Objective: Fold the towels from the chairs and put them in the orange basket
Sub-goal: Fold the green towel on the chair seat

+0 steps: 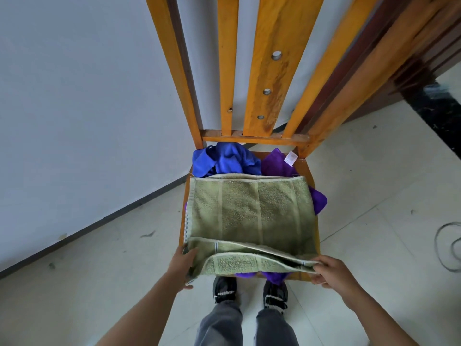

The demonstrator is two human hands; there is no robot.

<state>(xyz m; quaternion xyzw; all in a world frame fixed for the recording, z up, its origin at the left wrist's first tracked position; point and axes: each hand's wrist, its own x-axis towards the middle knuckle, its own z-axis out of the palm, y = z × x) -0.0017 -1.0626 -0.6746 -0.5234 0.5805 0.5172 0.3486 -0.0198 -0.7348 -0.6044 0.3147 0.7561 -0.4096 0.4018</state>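
A: So, where is the towel?

B: The olive-green terry towel (252, 213) lies spread flat over the seat of the orange-yellow wooden slat-back chair (272, 71). Its near edge is doubled into a fold that hangs just past the front of the seat.

A: And the hands?

B: Both are on that fold. The right hand (331, 273) pinches the near right corner between thumb and curled fingers. The left hand (180, 267) is at the near left corner with its thumb below the cloth. Its fingers seem to curl round the edge, though the towel hides part of them.

A: Anything else on the seat?

B: A crumpled blue microfibre towel (224, 159) sits at the back left, against the lower rail of the backrest. Just beside it, at the back right, is a purple microfibre towel (277, 163) with a small white label (290, 158). Purple cloth also shows under the green one at its right side and below its front edge. I cannot tell whether that is one piece or several.

A: Around the chair?

B: Pale floor tiles (374, 196), a grey-white wall (87, 96) on the left, a thin black cable (446, 248) looped on the floor at far right, and the person's dark shoes (224, 289) below the seat's front.
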